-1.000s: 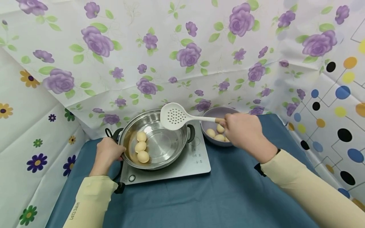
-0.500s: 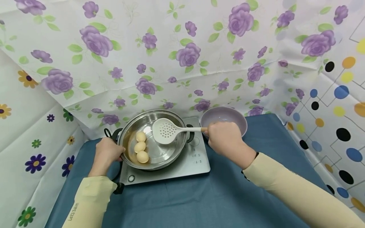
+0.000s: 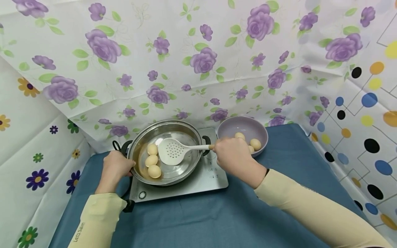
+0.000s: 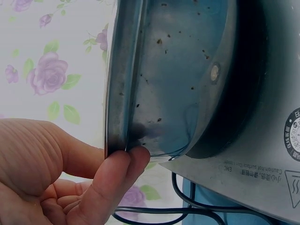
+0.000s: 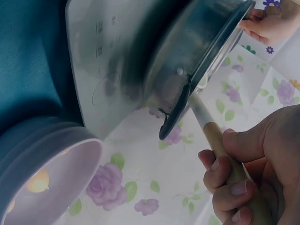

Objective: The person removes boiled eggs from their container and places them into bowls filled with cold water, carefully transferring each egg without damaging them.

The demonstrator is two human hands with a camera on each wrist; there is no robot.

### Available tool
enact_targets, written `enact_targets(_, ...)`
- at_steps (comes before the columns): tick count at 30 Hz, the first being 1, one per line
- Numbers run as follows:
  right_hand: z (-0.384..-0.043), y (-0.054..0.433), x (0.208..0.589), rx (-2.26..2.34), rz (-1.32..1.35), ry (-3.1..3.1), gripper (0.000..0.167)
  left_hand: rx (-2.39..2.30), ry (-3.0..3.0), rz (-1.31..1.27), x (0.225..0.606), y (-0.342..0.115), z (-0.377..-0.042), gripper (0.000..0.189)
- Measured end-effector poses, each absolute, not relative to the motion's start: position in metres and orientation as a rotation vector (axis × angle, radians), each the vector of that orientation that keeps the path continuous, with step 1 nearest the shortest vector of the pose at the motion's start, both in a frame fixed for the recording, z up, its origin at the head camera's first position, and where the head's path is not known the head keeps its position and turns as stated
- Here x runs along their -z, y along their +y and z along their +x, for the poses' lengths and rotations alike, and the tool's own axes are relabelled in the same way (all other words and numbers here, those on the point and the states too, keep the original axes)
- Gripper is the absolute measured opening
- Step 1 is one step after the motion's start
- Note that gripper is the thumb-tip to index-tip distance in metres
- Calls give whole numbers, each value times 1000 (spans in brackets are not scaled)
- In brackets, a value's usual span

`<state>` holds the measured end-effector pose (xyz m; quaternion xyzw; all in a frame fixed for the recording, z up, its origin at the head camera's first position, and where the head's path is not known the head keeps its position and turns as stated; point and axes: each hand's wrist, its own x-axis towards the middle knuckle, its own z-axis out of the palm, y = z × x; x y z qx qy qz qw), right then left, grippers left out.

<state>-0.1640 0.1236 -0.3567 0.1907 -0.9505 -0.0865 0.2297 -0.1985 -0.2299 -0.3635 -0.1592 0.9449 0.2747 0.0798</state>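
A steel pot (image 3: 176, 172) with black side handles stands on a flat cooktop (image 3: 204, 179). Three eggs (image 3: 152, 161) lie in a row inside its left part. My left hand (image 3: 117, 166) pinches the pot's rim at the left; in the left wrist view thumb and fingers (image 4: 110, 180) close on that rim. My right hand (image 3: 234, 156) grips the wooden handle (image 5: 216, 140) of a white slotted skimmer (image 3: 172, 151). The skimmer's head is over the pot, right beside the eggs. The right hand overlaps the front left of a purple bowl (image 3: 260, 132) holding more eggs (image 3: 255, 144).
Black cable (image 4: 187, 211) runs beside the cooktop at the left. Blue cloth (image 3: 192, 220) covers the table. Flowered sheeting (image 3: 186, 62) hangs close behind the pot and bowl, with dotted sheeting (image 3: 369, 144) along the right.
My right hand has moved left and toward me, carrying the skimmer from above the pot's right rim to beside the eggs. My left hand stays on the rim.
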Motion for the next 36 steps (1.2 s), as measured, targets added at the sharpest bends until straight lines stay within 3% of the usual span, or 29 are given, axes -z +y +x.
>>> enact_targets(36, -161, 118, 349, 151, 632, -2929, 29, -782, 2842, -477, 366, -230, -199, 23)
